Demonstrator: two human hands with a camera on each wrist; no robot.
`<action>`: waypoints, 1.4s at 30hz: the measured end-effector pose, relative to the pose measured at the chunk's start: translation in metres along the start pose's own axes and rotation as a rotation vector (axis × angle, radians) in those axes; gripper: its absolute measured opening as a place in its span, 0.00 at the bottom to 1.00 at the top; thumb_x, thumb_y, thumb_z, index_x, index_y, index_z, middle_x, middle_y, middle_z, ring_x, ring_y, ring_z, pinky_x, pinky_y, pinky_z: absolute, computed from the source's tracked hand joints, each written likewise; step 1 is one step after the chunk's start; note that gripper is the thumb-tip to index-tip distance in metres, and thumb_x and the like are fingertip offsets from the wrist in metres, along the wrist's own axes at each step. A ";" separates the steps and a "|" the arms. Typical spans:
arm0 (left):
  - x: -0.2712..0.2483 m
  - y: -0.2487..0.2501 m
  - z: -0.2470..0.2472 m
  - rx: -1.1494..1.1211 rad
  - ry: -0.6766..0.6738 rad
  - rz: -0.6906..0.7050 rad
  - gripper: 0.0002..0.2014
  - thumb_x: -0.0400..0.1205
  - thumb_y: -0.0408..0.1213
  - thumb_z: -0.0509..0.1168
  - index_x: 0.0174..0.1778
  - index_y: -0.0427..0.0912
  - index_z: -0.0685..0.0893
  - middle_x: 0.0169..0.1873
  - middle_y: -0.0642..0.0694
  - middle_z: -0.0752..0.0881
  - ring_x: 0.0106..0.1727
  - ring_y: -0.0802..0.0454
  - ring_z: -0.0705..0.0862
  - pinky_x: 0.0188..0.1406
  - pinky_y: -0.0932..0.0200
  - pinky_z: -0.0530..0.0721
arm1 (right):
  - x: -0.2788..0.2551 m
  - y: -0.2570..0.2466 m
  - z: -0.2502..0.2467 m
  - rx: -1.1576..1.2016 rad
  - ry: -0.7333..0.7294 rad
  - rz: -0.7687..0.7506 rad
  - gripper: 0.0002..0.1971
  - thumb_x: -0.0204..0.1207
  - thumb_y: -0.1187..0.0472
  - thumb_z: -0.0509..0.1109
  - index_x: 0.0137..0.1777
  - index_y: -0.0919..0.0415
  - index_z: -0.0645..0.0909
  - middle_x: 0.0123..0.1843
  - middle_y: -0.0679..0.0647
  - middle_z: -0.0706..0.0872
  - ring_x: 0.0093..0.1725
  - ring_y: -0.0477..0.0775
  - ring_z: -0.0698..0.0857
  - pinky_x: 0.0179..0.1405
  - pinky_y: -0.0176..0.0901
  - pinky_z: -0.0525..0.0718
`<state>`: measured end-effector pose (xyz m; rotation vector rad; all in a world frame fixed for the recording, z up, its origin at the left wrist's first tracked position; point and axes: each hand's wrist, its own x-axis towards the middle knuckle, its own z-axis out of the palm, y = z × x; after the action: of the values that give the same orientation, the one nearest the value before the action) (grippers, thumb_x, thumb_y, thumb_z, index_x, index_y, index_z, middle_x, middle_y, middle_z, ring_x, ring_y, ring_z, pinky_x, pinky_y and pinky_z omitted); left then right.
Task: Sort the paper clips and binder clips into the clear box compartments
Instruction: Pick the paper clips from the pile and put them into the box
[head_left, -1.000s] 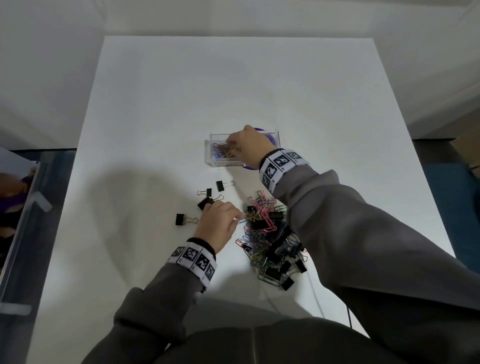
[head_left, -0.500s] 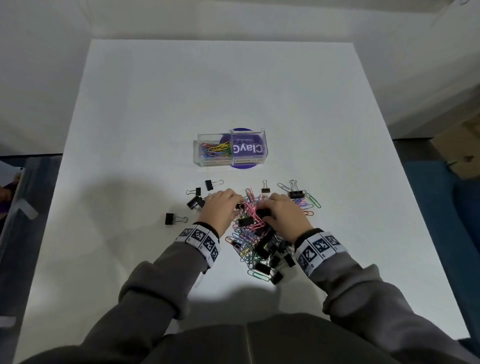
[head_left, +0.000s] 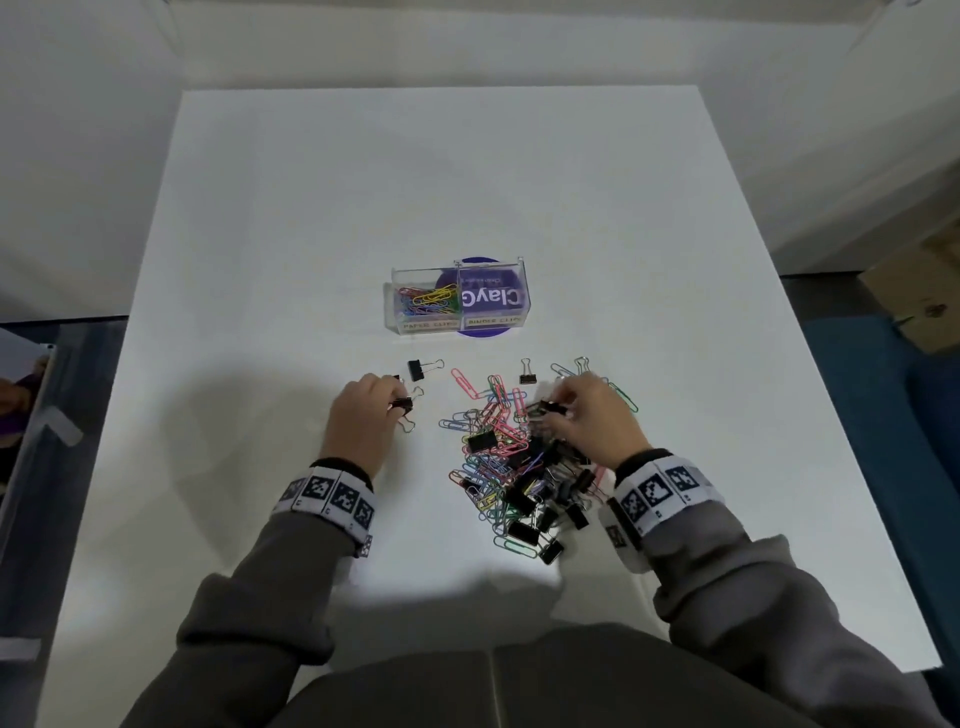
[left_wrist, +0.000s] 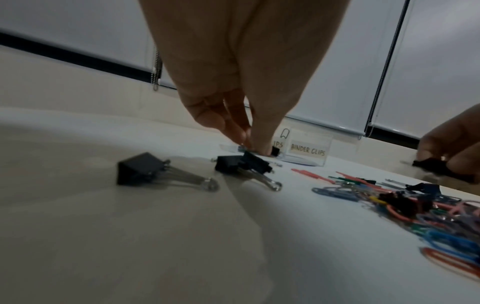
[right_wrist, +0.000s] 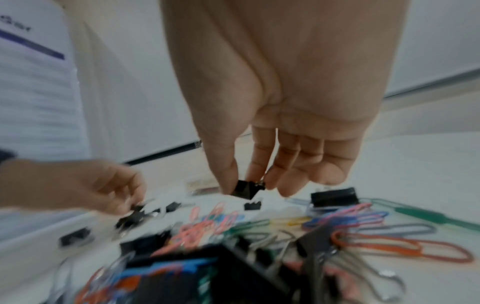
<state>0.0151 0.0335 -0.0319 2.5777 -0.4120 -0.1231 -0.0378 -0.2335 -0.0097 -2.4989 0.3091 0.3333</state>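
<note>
While pinched, binder clip (right_wrist: 246, 190) handles upward

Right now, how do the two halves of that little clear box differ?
The left compartment holds a heap of coloured paper clips; the right compartment looks empty, so the purple disc under the clear box shows through it. The left one's front label reads paper clips; the right one's label reads binder clips. They share clear walls and look alike in size, side by side.
</note>
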 end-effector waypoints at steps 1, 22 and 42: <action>-0.003 -0.002 -0.001 0.035 0.000 0.004 0.08 0.73 0.24 0.66 0.45 0.37 0.83 0.42 0.38 0.83 0.42 0.37 0.79 0.43 0.46 0.78 | 0.000 0.006 -0.006 -0.002 0.059 0.047 0.10 0.72 0.58 0.72 0.50 0.61 0.80 0.53 0.57 0.81 0.50 0.55 0.82 0.52 0.51 0.84; -0.022 0.047 0.025 -0.142 -0.208 0.082 0.09 0.75 0.39 0.70 0.49 0.43 0.81 0.47 0.47 0.81 0.50 0.48 0.82 0.52 0.46 0.82 | 0.022 0.026 -0.004 -0.170 0.207 0.099 0.12 0.75 0.59 0.67 0.54 0.65 0.80 0.53 0.64 0.84 0.55 0.66 0.79 0.53 0.57 0.79; 0.019 0.035 0.001 0.199 -0.144 0.279 0.18 0.71 0.23 0.59 0.51 0.43 0.86 0.49 0.43 0.87 0.47 0.39 0.84 0.44 0.52 0.79 | 0.009 0.042 -0.010 -0.336 0.234 0.249 0.19 0.78 0.48 0.62 0.55 0.63 0.82 0.54 0.63 0.85 0.58 0.66 0.75 0.56 0.55 0.73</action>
<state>0.0236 -0.0018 -0.0150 2.6810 -0.8725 -0.1763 -0.0401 -0.2737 -0.0267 -2.8407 0.7156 0.2024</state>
